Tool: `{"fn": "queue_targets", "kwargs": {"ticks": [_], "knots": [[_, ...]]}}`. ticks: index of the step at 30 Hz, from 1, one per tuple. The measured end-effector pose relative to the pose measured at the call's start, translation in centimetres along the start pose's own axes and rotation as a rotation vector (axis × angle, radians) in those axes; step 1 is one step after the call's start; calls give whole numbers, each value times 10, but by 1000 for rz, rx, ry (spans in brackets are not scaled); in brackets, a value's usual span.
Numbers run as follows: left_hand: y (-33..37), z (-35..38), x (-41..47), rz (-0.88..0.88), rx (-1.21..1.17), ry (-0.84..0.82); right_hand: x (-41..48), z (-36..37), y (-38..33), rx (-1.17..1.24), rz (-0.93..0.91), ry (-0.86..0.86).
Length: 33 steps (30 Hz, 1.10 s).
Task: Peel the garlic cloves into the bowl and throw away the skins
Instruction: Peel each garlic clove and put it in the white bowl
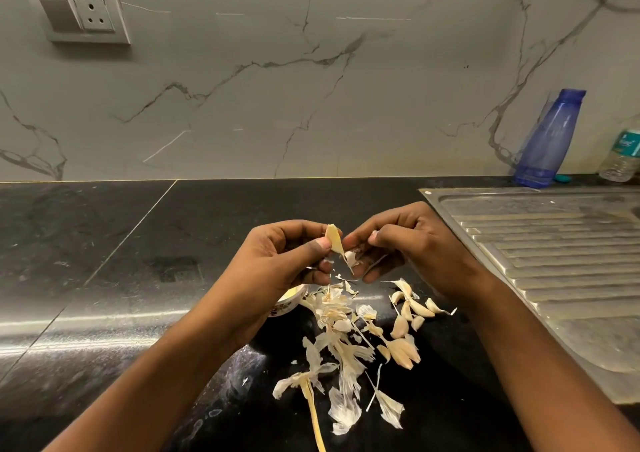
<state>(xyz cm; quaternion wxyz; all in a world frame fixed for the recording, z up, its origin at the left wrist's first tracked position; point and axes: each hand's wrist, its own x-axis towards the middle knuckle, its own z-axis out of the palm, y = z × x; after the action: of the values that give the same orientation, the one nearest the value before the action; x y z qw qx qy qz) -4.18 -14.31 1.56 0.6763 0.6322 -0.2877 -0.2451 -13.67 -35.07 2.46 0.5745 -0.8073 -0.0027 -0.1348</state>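
My left hand (pixel 291 256) pinches a pale garlic clove (pixel 334 240) between thumb and fingers, above the black counter. My right hand (pixel 398 244) meets it from the right, its fingertips pinching a strip of skin (pixel 350 258) that hangs off the clove. A small white bowl (pixel 289 300) sits under my left wrist, mostly hidden. Several unpeeled cloves (pixel 407 316) lie on the counter below my right hand. Loose papery skins (pixel 341 351) are scattered in a pile below both hands, with a dry stalk (pixel 313 413) among them.
A steel sink drainboard (pixel 561 264) fills the right side. A blue plastic bottle (pixel 547 140) and a clear water bottle (pixel 621 154) stand at the back right against the marble wall. A wall socket (pixel 78 13) is at the upper left.
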Motion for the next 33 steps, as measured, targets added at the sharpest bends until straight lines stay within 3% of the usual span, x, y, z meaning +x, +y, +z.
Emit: {"fn": "queue_targets", "kwargs": {"ticks": [4,10,25,33], "knots": [[0,2,-1,13,24,-17,-1,5,0,-46,24,-106],[0,0,-2,96,88,-7,-1,3,1,-109,-20,-107],[-2,-1,-3,256,162,70,-2,5,0,-20,-70,6],[1,1,-5,222,13,49,2,18,5,51,-145,147]]}}
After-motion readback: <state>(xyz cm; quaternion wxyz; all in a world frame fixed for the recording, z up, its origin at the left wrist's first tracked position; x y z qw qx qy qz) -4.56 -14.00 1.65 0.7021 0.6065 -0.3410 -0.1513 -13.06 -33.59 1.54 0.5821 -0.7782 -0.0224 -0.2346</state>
